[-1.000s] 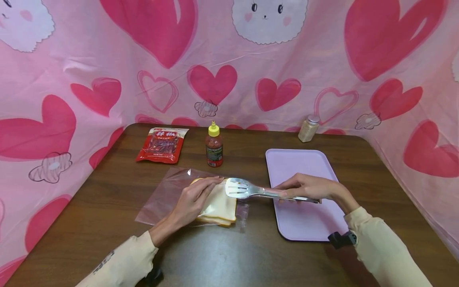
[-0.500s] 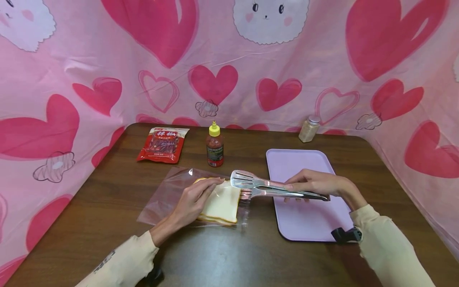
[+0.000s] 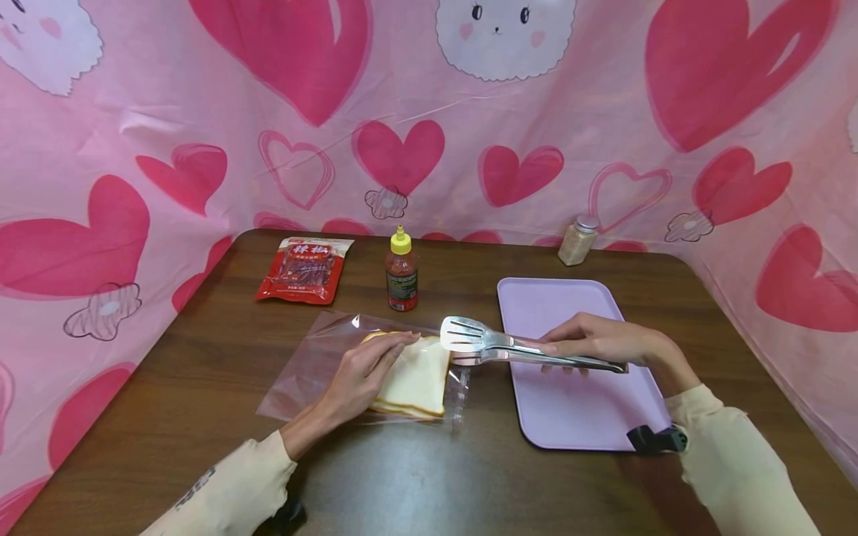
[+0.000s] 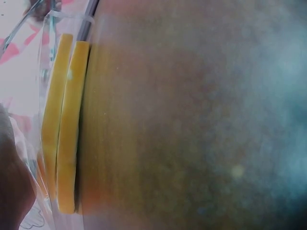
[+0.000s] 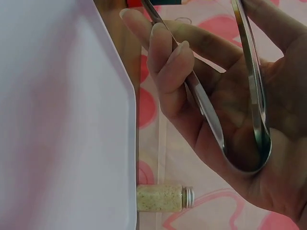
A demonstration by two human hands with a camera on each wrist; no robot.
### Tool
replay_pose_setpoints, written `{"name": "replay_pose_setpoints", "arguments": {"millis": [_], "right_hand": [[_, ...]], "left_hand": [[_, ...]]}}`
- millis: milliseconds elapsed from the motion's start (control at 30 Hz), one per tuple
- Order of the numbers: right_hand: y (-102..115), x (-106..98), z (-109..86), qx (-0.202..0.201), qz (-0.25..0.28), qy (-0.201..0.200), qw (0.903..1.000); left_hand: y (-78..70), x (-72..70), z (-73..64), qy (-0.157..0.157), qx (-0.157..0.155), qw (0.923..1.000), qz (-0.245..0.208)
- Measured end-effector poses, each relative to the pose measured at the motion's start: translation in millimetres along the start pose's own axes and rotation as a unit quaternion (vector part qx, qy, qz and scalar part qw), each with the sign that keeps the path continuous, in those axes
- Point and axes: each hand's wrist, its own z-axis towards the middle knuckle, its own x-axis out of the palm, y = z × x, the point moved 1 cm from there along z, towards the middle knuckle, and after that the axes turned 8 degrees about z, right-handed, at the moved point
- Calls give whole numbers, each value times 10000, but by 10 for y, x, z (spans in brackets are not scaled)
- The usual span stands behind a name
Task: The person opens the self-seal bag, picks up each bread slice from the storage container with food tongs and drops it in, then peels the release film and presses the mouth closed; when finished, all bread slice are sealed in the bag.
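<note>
Slices of white bread (image 3: 414,377) lie stacked in a clear plastic bag (image 3: 304,376) on the table. The left wrist view shows two crust edges of the bread (image 4: 68,124) one against the other. My left hand (image 3: 358,376) rests on the bag over the bread's left part, its fingers extended and hiding some of it. In my right hand (image 3: 596,341) I hold metal tongs (image 3: 512,348) above the purple tray, their slotted ends pointing left at the bread's right edge. The right wrist view shows the tongs' bend (image 5: 247,167) by the palm, with fingers curled round one arm.
The purple tray (image 3: 570,424) lies under my right hand. Behind the bag stand a red sauce bottle (image 3: 401,279) with a yellow cap and a red packet of dried chillies (image 3: 304,269). A small seasoning jar (image 3: 577,240) stands at the back right. Pink cloth surrounds the table.
My right hand has drawn the tongs rightward from over the bread to its right edge. The tongs' ends have spread apart, then come slightly closer together. My left hand stays in place.
</note>
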Motion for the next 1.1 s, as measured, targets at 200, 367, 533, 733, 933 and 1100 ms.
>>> {"name": "replay_pose_setpoints", "arguments": {"millis": [200, 367, 533, 733, 933, 1100], "right_hand": [[-13, -19, -51, 44, -4, -69, 10000], [-25, -32, -93, 30, 52, -69, 10000], [-42, -31, -128, 46, 43, -65, 10000], [-41, -23, -183, 2, 115, -133, 9998], [-40, -18, -239, 196, 256, -294, 9990], [-59, -15, -260, 238, 235, -370, 9988]], "left_hand": [[-4, -2, -1, 91, -73, 9999, 19], [7, 4, 1, 36, -23, 10000, -24], [22, 13, -4, 13, 4, 10000, -17], [22, 23, -4, -34, 79, 10000, 13], [10, 24, 1, -48, 37, 9999, 94], [4, 30, 6, -64, 54, 9999, 108]]}}
